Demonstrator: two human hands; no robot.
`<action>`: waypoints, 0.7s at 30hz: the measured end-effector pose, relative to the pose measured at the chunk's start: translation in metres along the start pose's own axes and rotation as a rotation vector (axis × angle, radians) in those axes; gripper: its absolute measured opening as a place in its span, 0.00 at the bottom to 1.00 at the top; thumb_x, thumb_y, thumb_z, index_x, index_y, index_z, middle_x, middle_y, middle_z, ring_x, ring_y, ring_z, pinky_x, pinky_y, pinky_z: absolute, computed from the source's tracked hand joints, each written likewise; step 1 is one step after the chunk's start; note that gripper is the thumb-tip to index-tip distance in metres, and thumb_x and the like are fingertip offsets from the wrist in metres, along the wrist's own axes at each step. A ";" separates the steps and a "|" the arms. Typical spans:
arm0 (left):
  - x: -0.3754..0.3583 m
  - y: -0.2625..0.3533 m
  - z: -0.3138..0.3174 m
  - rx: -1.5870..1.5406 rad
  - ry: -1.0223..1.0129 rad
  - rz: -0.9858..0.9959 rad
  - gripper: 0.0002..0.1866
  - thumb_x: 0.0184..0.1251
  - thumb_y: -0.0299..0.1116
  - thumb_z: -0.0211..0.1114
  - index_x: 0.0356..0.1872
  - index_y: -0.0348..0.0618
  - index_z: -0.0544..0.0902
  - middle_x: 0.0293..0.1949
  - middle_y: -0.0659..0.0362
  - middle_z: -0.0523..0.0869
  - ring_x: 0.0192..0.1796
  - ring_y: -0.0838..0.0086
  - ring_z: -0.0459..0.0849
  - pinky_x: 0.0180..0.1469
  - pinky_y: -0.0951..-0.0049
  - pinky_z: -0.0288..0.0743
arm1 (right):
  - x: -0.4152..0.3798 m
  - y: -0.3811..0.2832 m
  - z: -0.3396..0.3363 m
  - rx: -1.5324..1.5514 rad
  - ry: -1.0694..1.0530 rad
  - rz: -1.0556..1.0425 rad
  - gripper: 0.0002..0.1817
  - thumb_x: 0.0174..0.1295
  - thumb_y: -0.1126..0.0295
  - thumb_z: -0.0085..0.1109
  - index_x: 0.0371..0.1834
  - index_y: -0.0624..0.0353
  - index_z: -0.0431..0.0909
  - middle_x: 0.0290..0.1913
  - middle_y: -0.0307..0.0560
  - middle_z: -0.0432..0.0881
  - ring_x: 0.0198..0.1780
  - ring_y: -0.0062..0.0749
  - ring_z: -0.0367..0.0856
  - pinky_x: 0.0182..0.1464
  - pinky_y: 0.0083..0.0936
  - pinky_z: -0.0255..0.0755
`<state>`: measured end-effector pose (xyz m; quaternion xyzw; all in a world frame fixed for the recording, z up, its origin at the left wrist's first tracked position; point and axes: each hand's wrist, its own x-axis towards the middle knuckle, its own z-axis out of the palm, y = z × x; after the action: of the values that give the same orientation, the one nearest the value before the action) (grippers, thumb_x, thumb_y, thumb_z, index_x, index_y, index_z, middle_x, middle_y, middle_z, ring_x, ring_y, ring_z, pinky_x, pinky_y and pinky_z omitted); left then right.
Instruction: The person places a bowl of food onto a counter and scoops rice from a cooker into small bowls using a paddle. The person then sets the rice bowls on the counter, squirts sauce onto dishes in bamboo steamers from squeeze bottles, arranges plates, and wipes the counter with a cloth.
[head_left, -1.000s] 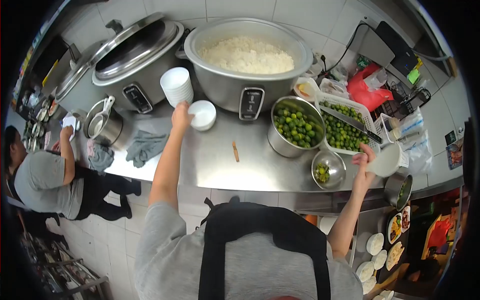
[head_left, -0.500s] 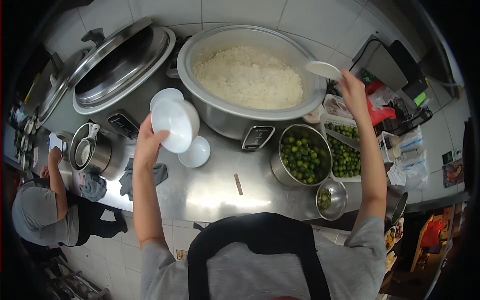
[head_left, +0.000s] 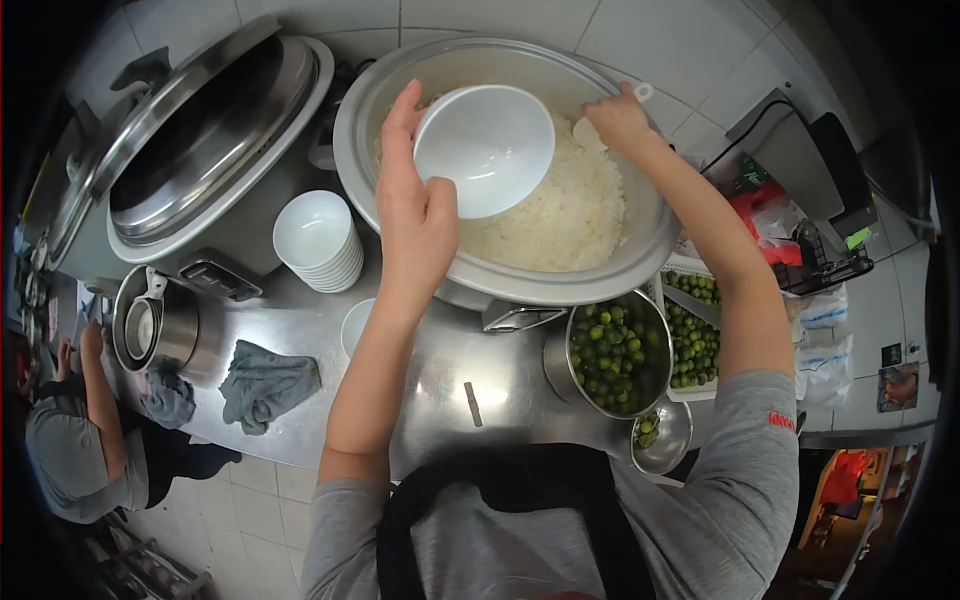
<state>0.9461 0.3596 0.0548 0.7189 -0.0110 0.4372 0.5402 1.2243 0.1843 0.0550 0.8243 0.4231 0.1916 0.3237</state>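
Note:
My left hand (head_left: 415,200) grips a white bowl (head_left: 485,150) by its side and holds it tilted above the big rice cooker (head_left: 350,130). Cooked rice (head_left: 560,225) fills much of the cooker's pot. At the pot's far right side, my right hand (head_left: 615,120) is closed round a white rice paddle (head_left: 588,135), its handle end sticking out past the fist. The paddle's blade is near the rice and partly hidden by the hand. Left of the cooker stands a stack of white bowls (head_left: 315,235). A single bowl (head_left: 354,328) shows partly behind my left forearm.
A pot of small green citrus (head_left: 620,360), a white basket of more citrus (head_left: 690,350) and a small metal bowl (head_left: 665,440) sit on the right. To the left are a lidded cooker (head_left: 215,140), grey cloths (head_left: 265,385) and a metal pot (head_left: 180,320). Another person (head_left: 80,450) works far left.
My left hand has carried the bowl from beside the stack to above the rice. My right hand has brought the paddle leftward over the pot. The view has shifted slightly.

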 end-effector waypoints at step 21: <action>0.015 -0.005 -0.021 -0.154 0.179 0.050 0.36 0.48 0.15 0.43 0.66 0.35 0.53 0.63 0.47 0.61 0.65 0.63 0.62 0.66 0.68 0.52 | -0.042 -0.051 -0.093 0.423 0.013 -0.189 0.13 0.49 0.77 0.56 0.40 0.55 0.76 0.25 0.43 0.81 0.32 0.34 0.80 0.45 0.34 0.58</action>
<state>0.9447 0.3850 0.0615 0.6328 -0.0141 0.5109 0.5816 1.1161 0.2068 0.0845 0.8292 0.5313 0.0729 0.1573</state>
